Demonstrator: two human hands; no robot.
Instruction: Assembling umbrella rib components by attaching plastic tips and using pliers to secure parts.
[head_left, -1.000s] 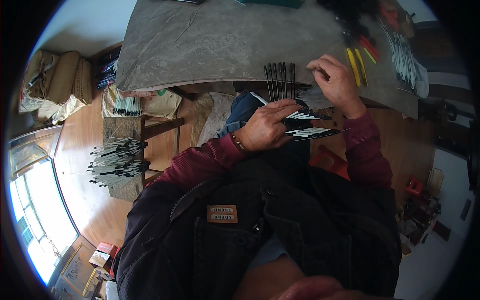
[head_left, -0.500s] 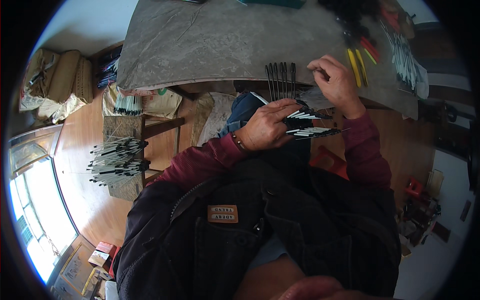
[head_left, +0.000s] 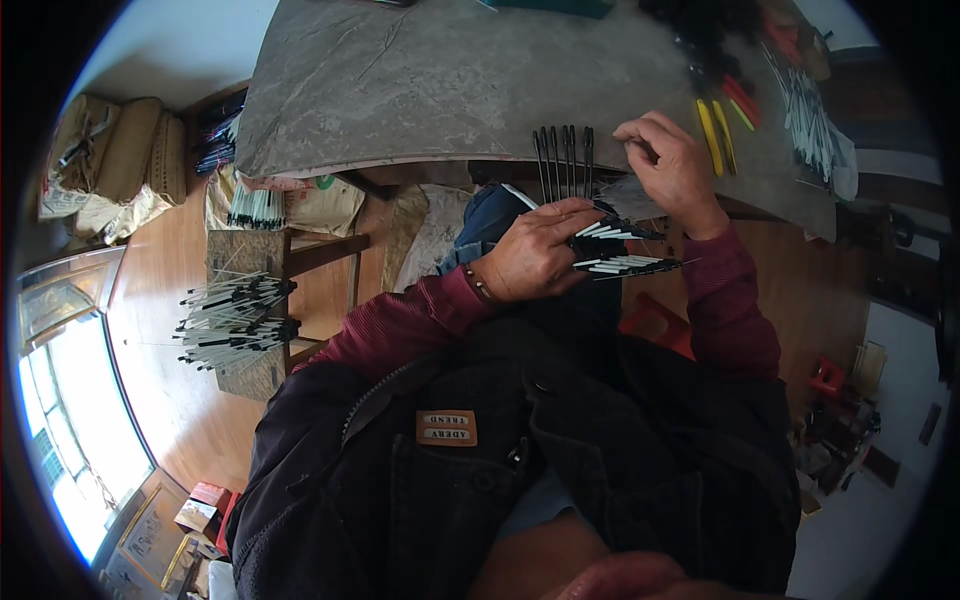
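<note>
Far left, on a low wooden stool over the plank floor: two loose heaps of thin black-and-white sticks, lying crosswise, tips fanned out. Above them, sacks and a bag holding more sticks.

Centre, grey stone-look table: its near edge carries a short row of black rods, laid parallel and close together, ends overhanging toward the person.

Left hand: closed around a bundle of thin rods, black shafts with white ends, held level just below the table edge, tips pointing to the right. The fingers wrap the bundle near its white ends.

Right hand: resting on the table edge just beside the row of rods, fingers curled and pinched narrow; whether anything sits between the fingertips cannot be told.

Right of that hand: yellow and red slim tools, then a spread of pale thin sticks at the far right of the table.

Handling, by judgement: the rods look light, stiff and smooth, prone to slide out of a loose bundle and roll on the flat top. Best taken singly by a fingertip pinch at mid-shaft, or as a bundle gripped round the middle.
</note>
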